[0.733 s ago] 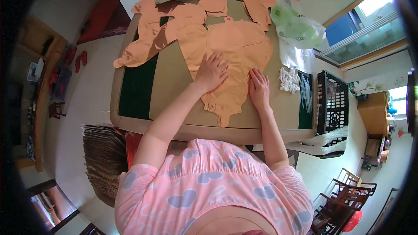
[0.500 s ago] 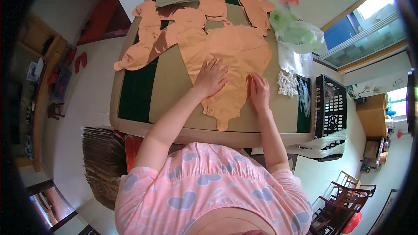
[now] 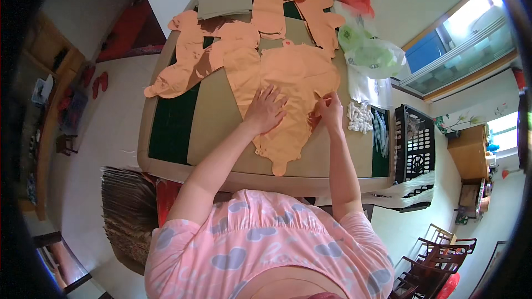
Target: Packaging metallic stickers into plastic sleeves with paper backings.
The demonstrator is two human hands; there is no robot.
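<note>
A flat, shiny orange foil balloon (image 3: 293,72) lies on the brown board (image 3: 208,127) in front of me, its rounded tab pointing toward my body. My left hand (image 3: 266,112) rests on the middle of it, palm down with fingers spread. At its right edge, my right hand (image 3: 331,112) is closed in a pinch on the foil, which is lifted and creased there. Whether the fingertips hold anything besides that edge is hidden. More flat orange foil balloons (image 3: 185,72) spread over the table's left and far sides.
Grey-brown sheets (image 3: 224,1) are stacked at the far left. To the right lie a small pile of white pieces (image 3: 360,117), clear thin tubes (image 3: 380,133) and plastic bags (image 3: 368,58). A black crate (image 3: 414,141) stands beyond the table's right edge. Stacked brown sheets (image 3: 127,216) stand at the lower left.
My right hand has raised the balloon's right edge, and the foil there is now more creased. My left hand stays on the balloon. The whole view has shifted slightly.
</note>
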